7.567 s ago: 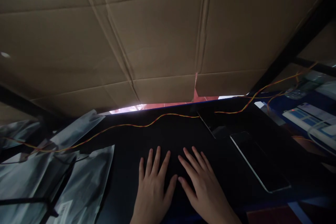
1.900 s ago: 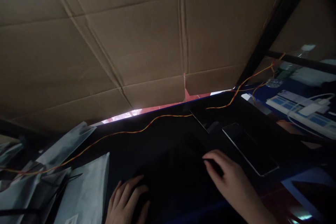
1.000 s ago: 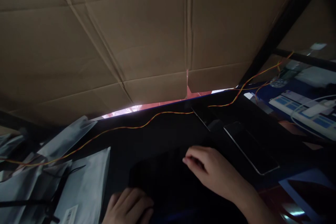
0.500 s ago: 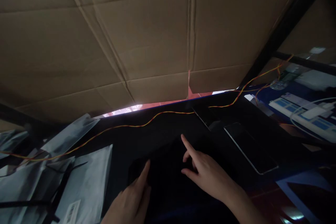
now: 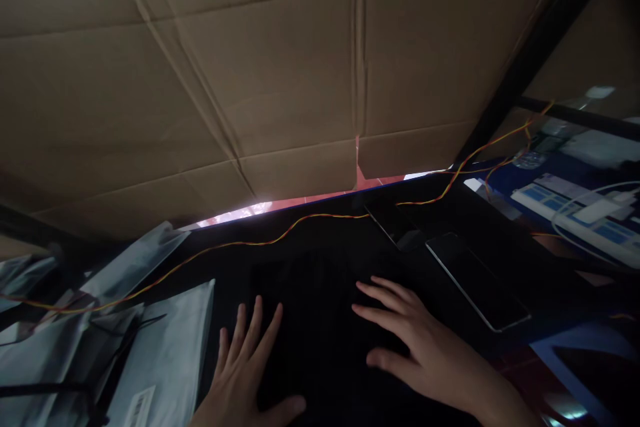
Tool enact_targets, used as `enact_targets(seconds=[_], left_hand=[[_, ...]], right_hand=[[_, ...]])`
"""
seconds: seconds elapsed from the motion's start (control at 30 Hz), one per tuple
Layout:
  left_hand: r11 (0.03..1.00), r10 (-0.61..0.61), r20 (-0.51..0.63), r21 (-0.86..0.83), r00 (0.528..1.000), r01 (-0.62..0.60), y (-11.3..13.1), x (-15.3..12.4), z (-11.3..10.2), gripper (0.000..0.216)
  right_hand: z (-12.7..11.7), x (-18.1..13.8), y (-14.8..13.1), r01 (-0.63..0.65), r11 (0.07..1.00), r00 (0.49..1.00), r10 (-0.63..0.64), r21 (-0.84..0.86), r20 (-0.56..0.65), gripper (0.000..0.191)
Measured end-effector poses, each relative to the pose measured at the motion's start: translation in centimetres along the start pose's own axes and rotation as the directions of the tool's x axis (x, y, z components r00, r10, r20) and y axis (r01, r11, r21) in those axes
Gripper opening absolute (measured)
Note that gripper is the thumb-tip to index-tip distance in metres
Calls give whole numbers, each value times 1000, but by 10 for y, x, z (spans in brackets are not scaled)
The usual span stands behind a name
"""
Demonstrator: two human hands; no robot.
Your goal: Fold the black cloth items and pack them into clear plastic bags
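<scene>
At seven o'clock, left hand (image 5: 245, 370), palm down and wide, with fingers fanned toward twelve and one and thumb stretched toward three. At five o'clock, right hand (image 5: 407, 333), also palm down and wide, with fingers spread toward ten and thumb set well apart from them. Between the two, at six o'clock, black thing (image 5: 315, 327), lying low and almost lost against the equally black table (image 5: 230, 263); too dim to name or to trace in full outline. Fingertips of both hands near its sides; cannot tell whether touching or just above.

Toward two o'clock from the right hand, phone (image 5: 477, 280) with black face and pale rim, flat, slanting from ten to four. Just beside its upper end, toward ten, dark slab (image 5: 390, 221), thin and slanted likewise; cannot tell whether touching the phone. From nine across to two, twisted red-and-yellow wire (image 5: 240, 243), lost to sight for a short stretch at the dark slab.

At eight o'clock, near the left hand, grey plastic bag (image 5: 165, 340) with barcode label (image 5: 141, 407); toward eleven from it, translucent sleeve (image 5: 135, 265). Around twelve, creased cardboard (image 5: 300, 80), above a strip of red tiled floor (image 5: 373, 182). At three, white power strip (image 5: 550, 203); farther back, clear bottle (image 5: 537, 150). At two, slanting dark bar (image 5: 533, 63).
</scene>
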State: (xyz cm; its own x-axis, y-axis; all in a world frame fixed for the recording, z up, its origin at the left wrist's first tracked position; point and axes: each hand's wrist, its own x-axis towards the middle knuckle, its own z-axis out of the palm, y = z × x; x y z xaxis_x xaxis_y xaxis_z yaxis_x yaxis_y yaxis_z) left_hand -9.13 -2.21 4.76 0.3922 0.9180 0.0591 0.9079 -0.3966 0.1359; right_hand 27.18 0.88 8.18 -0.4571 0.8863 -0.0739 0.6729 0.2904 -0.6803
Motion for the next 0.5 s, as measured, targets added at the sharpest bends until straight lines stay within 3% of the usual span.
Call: enact_targets(seconds=[0.07,0.13,0.23,0.3,0.4,0.5], left_hand=[[1000,18,-51,3,999,-18,7,1,-4,97],[999,40,-65,12,997,-40,12,1,-4,84],[995,84,-83,57,993,-79,15,-1,4,93],[992,96,-110,89,989,-86,15,-4,11,103],[992,87,-134,106,987,-72,16,-7,20,99],[995,58,-127,91,990,-46,18,-10,20,82]], right_hand=[[2,-6,6,2,999,998,-5,-48,-55,51],[8,-11,16,9,994,998,-15,-110,-60,62],[17,-15,32,33,979,999,-39,-199,-23,87],[20,-17,40,48,969,999,-53,-243,-13,90],[20,-21,44,60,963,998,-67,-263,-16,88],[15,-24,40,30,968,995,-53,-250,-85,64]])
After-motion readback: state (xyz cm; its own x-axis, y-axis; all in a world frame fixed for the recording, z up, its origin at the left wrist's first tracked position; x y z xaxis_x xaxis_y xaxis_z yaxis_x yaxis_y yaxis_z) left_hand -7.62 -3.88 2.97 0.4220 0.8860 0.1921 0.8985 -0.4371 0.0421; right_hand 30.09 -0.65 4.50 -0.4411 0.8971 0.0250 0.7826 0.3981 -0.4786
